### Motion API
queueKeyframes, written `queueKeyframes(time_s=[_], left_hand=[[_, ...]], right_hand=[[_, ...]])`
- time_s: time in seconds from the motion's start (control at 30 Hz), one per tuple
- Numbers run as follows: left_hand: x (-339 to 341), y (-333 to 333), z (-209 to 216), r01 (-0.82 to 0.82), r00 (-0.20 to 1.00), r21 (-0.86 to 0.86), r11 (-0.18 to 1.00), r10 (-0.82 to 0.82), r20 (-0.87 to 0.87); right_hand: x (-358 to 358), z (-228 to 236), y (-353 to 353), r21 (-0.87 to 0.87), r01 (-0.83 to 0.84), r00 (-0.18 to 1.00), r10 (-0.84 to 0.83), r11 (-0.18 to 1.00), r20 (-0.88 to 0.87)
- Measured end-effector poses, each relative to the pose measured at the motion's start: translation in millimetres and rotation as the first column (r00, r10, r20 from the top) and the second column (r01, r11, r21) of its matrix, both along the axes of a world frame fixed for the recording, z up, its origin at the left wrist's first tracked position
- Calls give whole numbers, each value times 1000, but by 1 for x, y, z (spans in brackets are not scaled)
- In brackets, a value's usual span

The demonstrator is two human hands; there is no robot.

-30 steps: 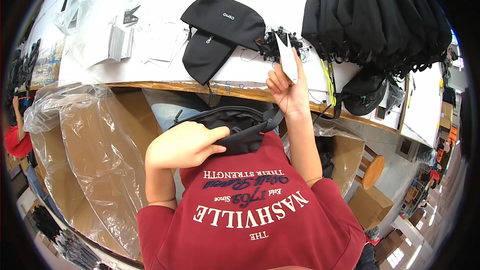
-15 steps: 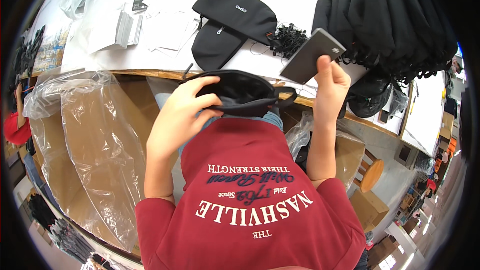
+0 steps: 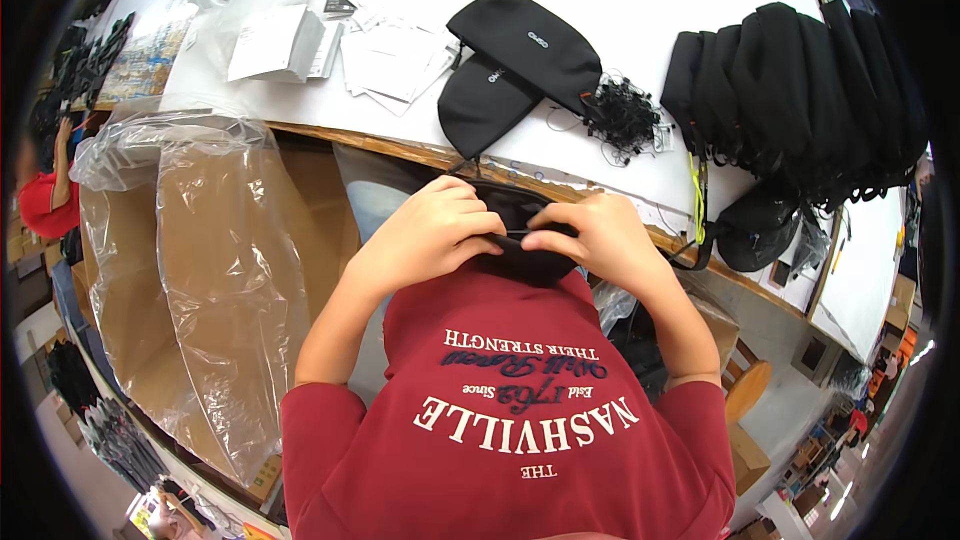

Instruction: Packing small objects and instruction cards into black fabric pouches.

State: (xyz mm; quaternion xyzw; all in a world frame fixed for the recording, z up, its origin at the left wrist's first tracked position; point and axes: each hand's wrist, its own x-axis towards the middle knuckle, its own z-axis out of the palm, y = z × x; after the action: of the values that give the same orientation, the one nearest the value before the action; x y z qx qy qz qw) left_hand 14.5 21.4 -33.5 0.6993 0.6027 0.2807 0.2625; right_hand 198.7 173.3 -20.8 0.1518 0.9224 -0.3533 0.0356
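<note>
A small black zip pouch (image 3: 545, 265) is held at the table's front edge, against my lap, its mouth facing up. My left hand (image 3: 435, 232) is closed on the pouch's left rim. On the other side my right hand (image 3: 603, 240) has its fingers bent over the right rim, fingertips at the opening. The inside is dark, so what lies in it cannot be made out. Just beyond, two black pouches overlap on the white table: a larger one (image 3: 530, 45) over a smaller one (image 3: 482, 105).
Right of the pouches lies a tangle of black cords (image 3: 625, 120). A row of stacked black pouches (image 3: 790, 90) fills the table's right side. White papers (image 3: 285, 43) sit at the left. A plastic-lined carton (image 3: 225, 270) stands left of me; another person's arm (image 3: 62, 165) shows beyond.
My right hand has come down from the raised right side to the pouch's mouth. The flat dark-grey card it held is out of sight. The view has shifted.
</note>
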Motion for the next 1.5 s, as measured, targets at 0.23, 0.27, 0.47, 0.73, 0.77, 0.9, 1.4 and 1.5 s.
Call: queueKeyframes(time_s=[0.23, 0.27, 0.47, 0.73, 0.77, 0.9, 1.4, 1.5], left_hand=[[-112, 55, -82, -666, 736, 257, 701, 672, 75], [-127, 63, -94, -720, 605, 381, 580, 794, -65], [-160, 74, -97, -739, 590, 285, 611, 790, -166], [-52, 55, 10, -569, 757, 159, 807, 437, 486], [-38, 50, 21, -477, 789, 130, 869, 358, 500], [-20, 42, 13, -271, 953, 396, 877, 303, -20], [36, 27, -32, -490, -248, -348, 799, 255, 935], [36, 29, -32, -491, -357, -403, 772, 243, 902]], right_hand=[[16, -19, -3, 125, -70, 997, 72, 990, -12], [19, -26, -7, 146, -46, 991, 63, 988, -114], [19, -25, -10, 212, -21, 970, 71, 977, -233], [-5, 13, 15, 587, -103, 898, 329, 803, -292], [-9, 18, 18, 619, -110, 890, 355, 777, -287], [-19, 37, 22, 670, -77, 879, 367, 739, -304], [-26, 13, -19, 350, 346, 763, -45, 871, -644], [-23, 10, -22, 281, 404, 750, -139, 871, -646]])
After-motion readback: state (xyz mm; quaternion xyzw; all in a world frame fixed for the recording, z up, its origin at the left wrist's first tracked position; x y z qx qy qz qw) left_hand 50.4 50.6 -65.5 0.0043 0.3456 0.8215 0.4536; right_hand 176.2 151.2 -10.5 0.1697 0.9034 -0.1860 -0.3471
